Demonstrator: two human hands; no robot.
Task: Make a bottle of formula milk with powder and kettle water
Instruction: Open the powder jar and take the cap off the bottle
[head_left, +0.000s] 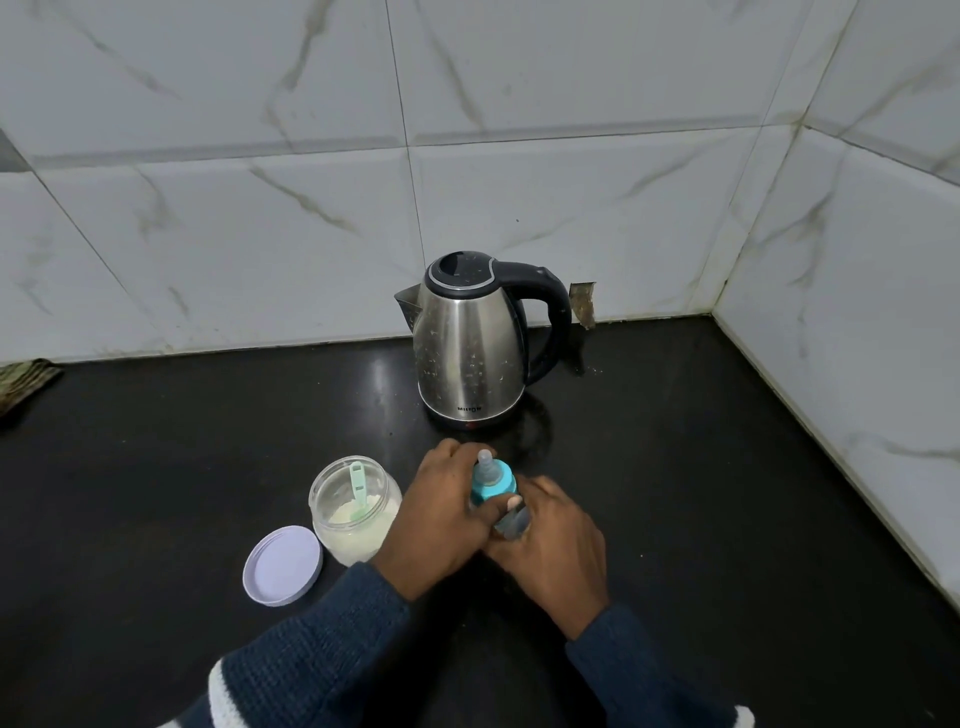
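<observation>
So the kettle (470, 343) sat on the counter (701, 493) just right of the frame's centre, backed up near the wall tiles (260, 234), spout pointing left and handle sticking out right. Below it, lower centre, the baby bottle (493, 483) was held between both hands, left hand (441, 514) on its left side, right hand (556, 545) on its right and a bit lower. Just left of the left hand stood the powder jar (356, 512) with a scoop (358, 486) inside it. The jar's lid (282, 565) lay on the counter at the jar's lower left, touching or nearly so. A cloth (23, 379) sat way off at the left edge against the wall.
</observation>
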